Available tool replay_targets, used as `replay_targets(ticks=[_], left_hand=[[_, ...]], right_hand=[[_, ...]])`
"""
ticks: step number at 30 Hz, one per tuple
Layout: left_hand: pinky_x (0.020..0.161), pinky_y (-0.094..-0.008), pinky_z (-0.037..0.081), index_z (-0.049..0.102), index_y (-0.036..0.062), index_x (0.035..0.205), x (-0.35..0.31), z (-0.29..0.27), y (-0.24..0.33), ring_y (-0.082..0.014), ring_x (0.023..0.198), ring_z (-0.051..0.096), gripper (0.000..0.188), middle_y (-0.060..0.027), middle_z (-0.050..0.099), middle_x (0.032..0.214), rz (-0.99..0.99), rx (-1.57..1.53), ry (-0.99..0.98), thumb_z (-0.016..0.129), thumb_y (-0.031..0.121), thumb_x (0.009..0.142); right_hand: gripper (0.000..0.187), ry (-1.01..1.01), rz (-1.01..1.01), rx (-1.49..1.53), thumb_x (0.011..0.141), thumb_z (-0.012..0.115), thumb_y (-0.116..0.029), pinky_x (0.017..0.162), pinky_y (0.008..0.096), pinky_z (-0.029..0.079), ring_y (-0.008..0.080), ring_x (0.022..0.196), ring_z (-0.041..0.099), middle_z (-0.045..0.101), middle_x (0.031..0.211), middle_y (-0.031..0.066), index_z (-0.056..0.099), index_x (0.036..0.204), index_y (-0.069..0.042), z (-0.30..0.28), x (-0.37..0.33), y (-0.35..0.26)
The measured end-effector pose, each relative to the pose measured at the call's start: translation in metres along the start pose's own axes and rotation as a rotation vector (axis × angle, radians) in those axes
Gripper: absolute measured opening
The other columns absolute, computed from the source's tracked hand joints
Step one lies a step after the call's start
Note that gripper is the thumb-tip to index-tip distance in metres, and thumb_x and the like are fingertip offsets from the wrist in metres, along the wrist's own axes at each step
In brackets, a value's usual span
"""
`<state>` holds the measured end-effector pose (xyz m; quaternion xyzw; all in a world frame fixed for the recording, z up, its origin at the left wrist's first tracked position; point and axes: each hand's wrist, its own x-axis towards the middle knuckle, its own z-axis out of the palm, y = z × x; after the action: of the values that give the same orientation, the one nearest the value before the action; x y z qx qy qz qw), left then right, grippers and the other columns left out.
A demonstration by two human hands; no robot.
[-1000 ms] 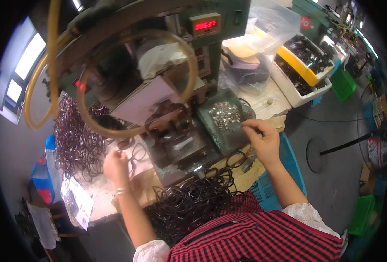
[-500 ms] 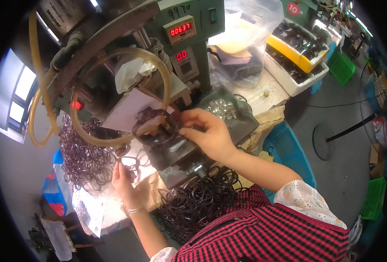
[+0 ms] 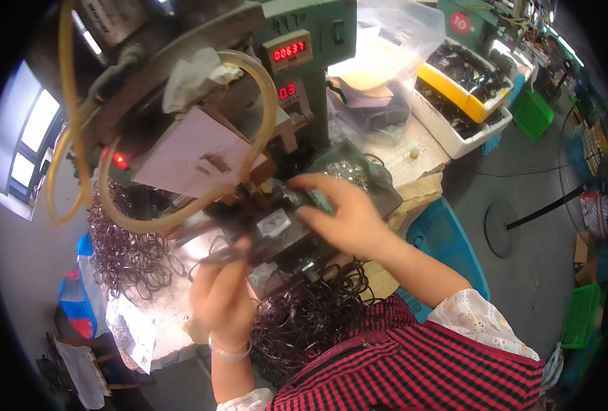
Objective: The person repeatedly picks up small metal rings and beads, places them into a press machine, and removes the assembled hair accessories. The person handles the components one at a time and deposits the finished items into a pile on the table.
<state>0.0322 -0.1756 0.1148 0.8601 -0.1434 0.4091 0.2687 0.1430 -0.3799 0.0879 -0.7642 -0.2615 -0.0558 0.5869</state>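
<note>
My left hand (image 3: pixel 223 301) is blurred, closed around a dark, thin-rimmed piece (image 3: pixel 225 252) that looks like an eyeglass frame, held low in front of the press. My right hand (image 3: pixel 348 216) reaches to the press's work fixture (image 3: pixel 274 222), thumb and forefinger apart, with nothing visible between them. A metal press head with a pale pink card (image 3: pixel 193 154) hangs over the fixture. Right behind the fingers, small shiny metal parts (image 3: pixel 345 171) lie in a dark tray. Below the fixture is a heap of dark frames (image 3: pixel 307 318).
A second heap of dark frames (image 3: pixel 129 253) lies left on the table. A yellowish hose (image 3: pixel 268 103) loops before the green machine (image 3: pixel 311 17). White boxes (image 3: pixel 468 140) of dark parts stand back right. A blue basket (image 3: pixel 448 246) sits right; a fan stand (image 3: pixel 499 229) stands beyond.
The dark frame in my right hand has left the fixture, and that hand is now empty. My left hand has moved right and toward me, a dark piece in it. The pink card shows more fully.
</note>
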Motion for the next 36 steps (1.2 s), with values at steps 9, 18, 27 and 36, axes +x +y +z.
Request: replay_targets(ticks=[9, 18, 27, 36], left_hand=[[0.057, -0.0255, 0.051, 0.067, -0.0026, 0.106, 0.018, 0.022, -0.014, -0.015, 0.062, 0.062, 0.021, -0.0163, 0.073, 0.106, 0.069, -0.024, -0.158, 0.062, -0.012, 0.088], [0.072, -0.0326, 0.053, 0.068, -0.0006, 0.111, 0.016, 0.02, 0.011, -0.0271, 0.081, 0.068, 0.027, -0.0173, 0.07, 0.1, 0.022, 0.126, -0.114, 0.068, -0.008, 0.085], [0.076, -0.0407, 0.052, 0.075, 0.0029, 0.088, -0.062, -0.027, -0.112, -0.0276, 0.08, 0.063, 0.018, -0.0117, 0.065, 0.089, -0.562, 0.742, -0.202, 0.076, 0.021, 0.087], [0.07, -0.0378, 0.051, 0.071, 0.0063, 0.082, -0.097, -0.04, -0.151, -0.026, 0.074, 0.064, 0.012, -0.0095, 0.067, 0.081, -0.708, 0.709, -0.009, 0.077, 0.018, 0.083]], right_hand=[[0.033, 0.253, 0.168, -0.244, 0.083, 0.069, -0.013, 0.086, 0.0384, 0.053, 0.0323, 0.094, 0.067, 0.071, 0.108, 0.0151, 0.069, 0.115, -0.005, -0.048, -0.021, 0.081], [0.012, 0.217, -0.133, -0.942, 0.076, 0.073, -0.014, 0.065, 0.0424, 0.05, 0.0283, 0.092, 0.059, 0.062, 0.087, 0.0052, 0.063, 0.08, -0.009, -0.009, 0.0, 0.111], [0.014, 0.22, -0.145, -0.818, 0.075, 0.076, -0.013, 0.076, 0.0432, 0.052, 0.0318, 0.098, 0.061, 0.065, 0.095, 0.0072, 0.066, 0.083, -0.008, -0.016, 0.005, 0.108], [0.006, 0.315, -0.155, -0.676, 0.078, 0.069, -0.01, 0.066, 0.0422, 0.051, 0.0305, 0.081, 0.063, 0.064, 0.077, 0.0064, 0.067, 0.082, -0.009, -0.031, 0.002, 0.099]])
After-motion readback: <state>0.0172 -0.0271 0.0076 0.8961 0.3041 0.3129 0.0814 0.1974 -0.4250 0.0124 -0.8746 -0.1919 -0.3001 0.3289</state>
